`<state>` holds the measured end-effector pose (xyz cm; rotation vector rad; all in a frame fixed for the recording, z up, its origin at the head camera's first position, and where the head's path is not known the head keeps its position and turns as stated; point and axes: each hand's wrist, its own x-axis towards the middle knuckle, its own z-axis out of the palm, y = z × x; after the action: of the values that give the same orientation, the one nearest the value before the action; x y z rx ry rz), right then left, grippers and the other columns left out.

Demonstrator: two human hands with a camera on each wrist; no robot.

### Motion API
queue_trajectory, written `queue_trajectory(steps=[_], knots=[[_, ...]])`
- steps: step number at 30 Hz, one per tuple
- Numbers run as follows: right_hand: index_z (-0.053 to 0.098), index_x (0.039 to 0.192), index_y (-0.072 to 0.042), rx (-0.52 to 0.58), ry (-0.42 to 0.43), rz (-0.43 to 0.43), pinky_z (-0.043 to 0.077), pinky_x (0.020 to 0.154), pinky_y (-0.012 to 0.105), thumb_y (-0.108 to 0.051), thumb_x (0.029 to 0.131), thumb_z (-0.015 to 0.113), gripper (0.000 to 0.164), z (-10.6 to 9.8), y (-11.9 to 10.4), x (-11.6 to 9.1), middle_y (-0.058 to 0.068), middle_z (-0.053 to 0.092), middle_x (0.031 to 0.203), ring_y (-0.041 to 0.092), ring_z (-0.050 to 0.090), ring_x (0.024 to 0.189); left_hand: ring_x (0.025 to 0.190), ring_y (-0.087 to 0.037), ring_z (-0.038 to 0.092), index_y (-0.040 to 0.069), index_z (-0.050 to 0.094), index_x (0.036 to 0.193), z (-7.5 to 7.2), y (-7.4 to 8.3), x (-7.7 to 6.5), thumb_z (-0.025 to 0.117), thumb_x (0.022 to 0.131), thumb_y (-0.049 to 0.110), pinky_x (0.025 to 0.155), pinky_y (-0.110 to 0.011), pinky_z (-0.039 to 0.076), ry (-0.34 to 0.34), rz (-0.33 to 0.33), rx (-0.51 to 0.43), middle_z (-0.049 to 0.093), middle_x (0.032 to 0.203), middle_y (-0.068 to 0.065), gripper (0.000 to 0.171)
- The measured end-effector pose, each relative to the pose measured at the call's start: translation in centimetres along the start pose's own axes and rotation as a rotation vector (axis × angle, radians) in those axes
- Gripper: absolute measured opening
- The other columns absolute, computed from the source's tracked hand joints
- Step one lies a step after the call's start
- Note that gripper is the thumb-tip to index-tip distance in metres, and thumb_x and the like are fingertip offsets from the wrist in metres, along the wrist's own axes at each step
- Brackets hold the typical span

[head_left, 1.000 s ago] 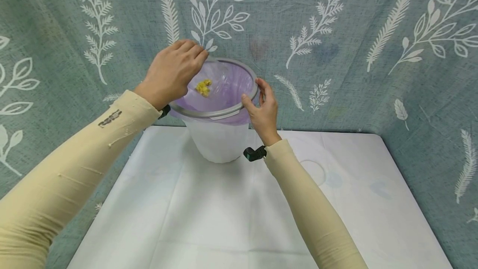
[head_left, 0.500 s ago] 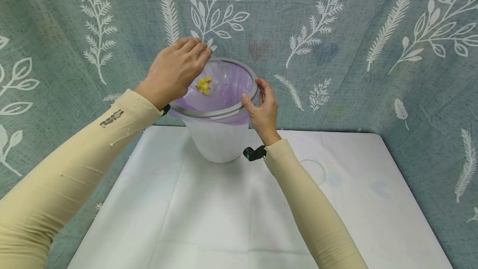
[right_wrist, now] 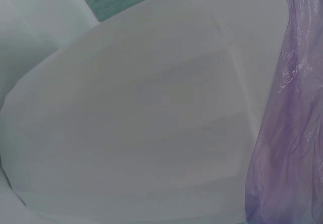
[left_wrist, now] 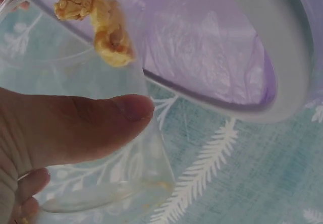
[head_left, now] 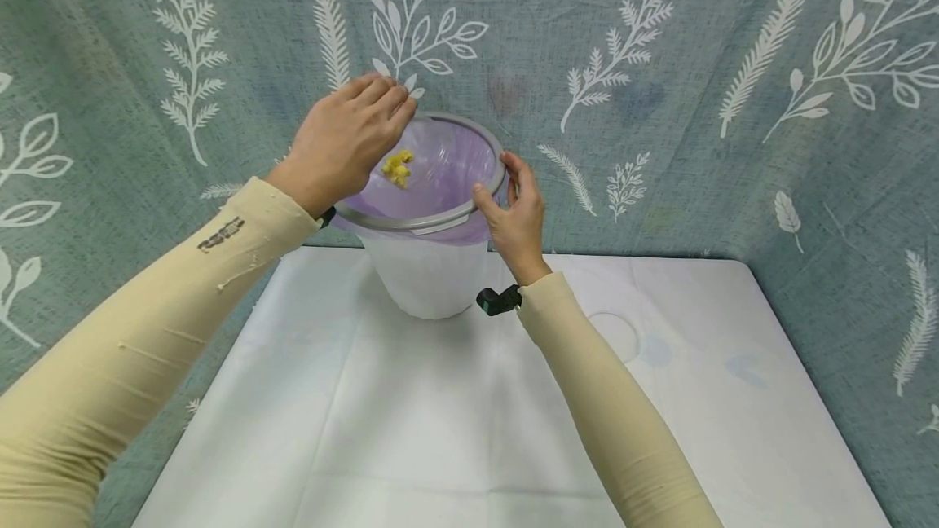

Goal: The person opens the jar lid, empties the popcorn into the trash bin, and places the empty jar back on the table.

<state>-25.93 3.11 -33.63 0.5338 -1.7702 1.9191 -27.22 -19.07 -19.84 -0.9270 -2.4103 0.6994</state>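
Observation:
A white trash bin (head_left: 429, 275) with a grey rim ring (head_left: 396, 225) stands at the table's back edge, lined with a purple trash bag (head_left: 464, 157). My left hand (head_left: 341, 141) holds a clear plastic cup (left_wrist: 118, 176), tipped with its mouth toward the bin; the hand hides most of it in the head view. Inside the cup near its mouth lie lumpy yellow-brown food pieces (left_wrist: 112, 35), like popcorn, and small crumbs stick by its base. My right hand (head_left: 517, 214) grips the right side of the rim between thumb and fingers. The right wrist view shows the bin's wall and the bag's overhang (right_wrist: 290, 148).
A white cover lies over the table (head_left: 440, 414). Teal curtain cloth (head_left: 528, 39) with a white leaf print hangs right behind the bin and along both sides. A faint ring (head_left: 619, 336) shows on the cover beside my right forearm.
My left hand has shifted slightly right and up with the cup. The yellow pieces have moved a little within the cup. The right hand keeps its grip on the rim.

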Motion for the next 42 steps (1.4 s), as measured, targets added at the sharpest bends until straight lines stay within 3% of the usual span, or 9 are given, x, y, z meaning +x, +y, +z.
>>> queue_trajectory(steps=[5,11,19,27,42], knots=[[0.038,0.149,0.020,-0.001,0.002,-0.001,0.027,0.126,0.050,0.006,0.097,0.066,0.061,0.0,0.1,0.0,0.037,0.041,0.153,0.044,0.038,0.148,0.144,-0.042,0.042,-0.012,0.044,0.150,0.0,0.2,0.1,0.076,0.081,-0.015,0.127,-0.047,0.026,-0.007,0.023,0.016,0.049,0.151,-0.029,0.076],[0.037,0.149,0.020,0.001,0.003,-0.020,0.026,0.126,0.053,0.008,0.097,0.066,0.061,0.0,1.1,0.2,0.038,0.041,0.154,0.045,0.037,0.148,0.143,-0.042,0.044,-0.011,0.048,0.146,-0.1,0.5,0.3,0.074,0.083,-0.015,0.127,-0.047,0.026,0.027,0.052,0.015,0.052,0.148,-0.029,0.068],[0.042,0.152,0.009,0.002,0.018,-0.013,0.029,0.125,0.038,0.002,0.097,0.071,0.063,-0.1,4.0,0.8,0.025,0.045,0.155,0.033,0.040,0.149,0.139,-0.042,0.047,-0.012,0.051,0.144,-0.3,0.5,0.5,0.074,0.081,-0.016,0.124,-0.048,0.031,0.011,0.044,0.021,0.055,0.144,-0.029,0.067],[0.042,0.152,0.008,-0.024,0.016,-0.008,0.030,0.124,0.031,-0.004,0.098,0.071,0.062,-0.2,4.0,0.8,0.021,0.046,0.155,0.023,0.042,0.148,0.145,-0.042,0.042,-0.011,0.045,0.150,-0.3,0.5,0.5,0.079,0.080,-0.012,0.127,-0.047,0.025,-0.014,0.044,0.065,0.048,0.152,-0.029,0.078],[0.043,0.152,0.007,-0.007,0.013,-0.001,0.030,0.125,0.036,-0.004,0.098,0.071,0.062,-0.2,4.1,0.8,0.021,0.045,0.155,0.025,0.041,0.149,0.138,-0.042,0.050,-0.010,0.055,0.140,-0.3,0.6,0.5,0.071,0.083,-0.018,0.126,-0.045,0.027,0.032,0.053,-0.011,0.060,0.141,-0.027,0.060]])
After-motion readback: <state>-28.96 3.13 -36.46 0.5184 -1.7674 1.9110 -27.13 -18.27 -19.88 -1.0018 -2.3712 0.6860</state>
